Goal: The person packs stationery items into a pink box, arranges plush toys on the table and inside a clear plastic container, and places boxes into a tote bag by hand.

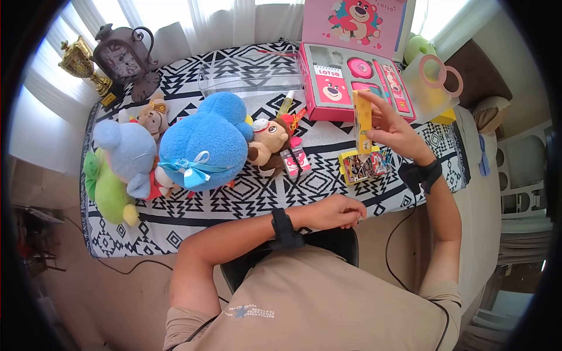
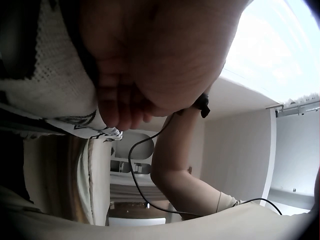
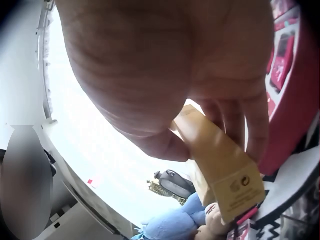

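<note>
A slim yellow box (image 1: pixel 363 121) is pinched between the thumb and fingers of my right hand (image 1: pixel 393 130), held upright over an open yellow box with patterned contents (image 1: pixel 366 166). In the right wrist view the slim box (image 3: pixel 220 162) shows a plain tan side with small print, and the right hand (image 3: pixel 175 65) covers its upper end. My left hand (image 1: pixel 336 212) rests loosely curled at the table's front edge, holding nothing. The left wrist view shows this hand (image 2: pixel 155 60) with its fingers hanging loosely bent.
An open pink gift box (image 1: pixel 328 114) stands at the back right. Blue plush (image 1: pixel 205 137), green plush (image 1: pixel 111 190) and a brown plush (image 1: pixel 272 143) sit left and centre. A clear tray (image 1: pixel 252 79), a clock (image 1: pixel 123 58) and a gold trophy (image 1: pixel 82 64) are behind.
</note>
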Tool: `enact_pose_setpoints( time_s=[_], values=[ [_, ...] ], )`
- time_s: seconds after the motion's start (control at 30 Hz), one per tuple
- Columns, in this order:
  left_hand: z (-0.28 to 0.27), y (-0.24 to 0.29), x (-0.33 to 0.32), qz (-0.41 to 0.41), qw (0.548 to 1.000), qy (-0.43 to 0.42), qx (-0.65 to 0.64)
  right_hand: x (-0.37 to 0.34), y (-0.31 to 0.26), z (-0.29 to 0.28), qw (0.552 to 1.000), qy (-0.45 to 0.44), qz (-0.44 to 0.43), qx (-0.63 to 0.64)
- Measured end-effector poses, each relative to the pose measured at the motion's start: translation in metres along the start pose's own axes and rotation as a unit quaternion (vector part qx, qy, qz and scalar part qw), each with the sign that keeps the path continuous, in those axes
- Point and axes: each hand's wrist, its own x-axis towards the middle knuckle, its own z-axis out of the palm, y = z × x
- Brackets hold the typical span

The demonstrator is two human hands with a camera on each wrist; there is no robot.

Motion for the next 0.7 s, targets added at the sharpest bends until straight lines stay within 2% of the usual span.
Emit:
enact_pose_setpoints(
  time_s=[0.03, 0.1, 0.17, 0.27, 0.37, 0.5, 0.7],
  values=[
    [-0.001, -0.001, 0.001, -0.001, 1.000, 0.000, 0.002, 0.001, 0.004, 0.004, 0.999, 0.003, -0.005, 0.036],
    [-0.005, -0.002, 0.004, -0.013, 0.983, 0.035, -0.182, 0.002, 0.005, 0.011, 0.997, 0.004, -0.010, 0.072],
    [-0.011, 0.003, 0.004, -0.020, 0.975, 0.048, -0.214, 0.002, 0.005, 0.018, 0.992, 0.014, -0.006, 0.129],
    [-0.014, 0.006, 0.004, 0.014, 0.950, 0.153, -0.271, -0.002, 0.009, 0.021, 0.986, 0.009, 0.027, 0.167],
    [-0.017, 0.008, 0.006, 0.044, 0.935, 0.193, -0.295, -0.005, 0.014, 0.025, 0.982, -0.008, 0.048, 0.182],
    [-0.018, 0.007, 0.004, 0.050, 0.934, 0.192, -0.298, -0.007, 0.023, 0.031, 0.989, -0.031, 0.040, 0.143],
    [-0.019, 0.002, 0.005, 0.049, 0.941, 0.187, -0.276, -0.004, 0.013, 0.033, 0.994, 0.000, 0.054, 0.091]
  ],
)
